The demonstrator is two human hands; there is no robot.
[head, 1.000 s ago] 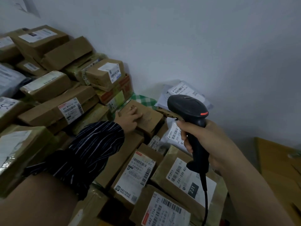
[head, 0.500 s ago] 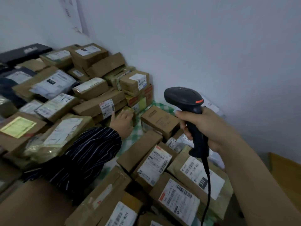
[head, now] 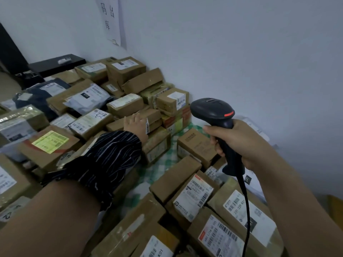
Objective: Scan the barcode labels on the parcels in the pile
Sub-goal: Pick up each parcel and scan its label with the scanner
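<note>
fingers (head: pixel 213 131) of r hand (head: pixel 241 143) curl round scanner (head: pixel 211 110) grip; l hand (head: pixel 136 125) lies flat on brown parcel (head: pixel 154 115).

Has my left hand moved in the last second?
Yes. The left hand left the plain box, going leftward onto the long labelled box.

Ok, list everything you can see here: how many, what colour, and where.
boxes: over twenty, brown, piled along the wall
bags: at least two, grey and dark blue, left in the pile
labels: many, white, on boxes
yellow label: one, on a left box
cloth: one, green-white check, under the boxes
sign: one, white, on the wall
slab: one, black, back left
scanner: one, black with a red strip, in the right hand
cable: one, black, hanging from the scanner
sleeve: one, dark striped, left forearm
left hand: flat on a mid-pile box
right hand: grips the scanner handle
</note>
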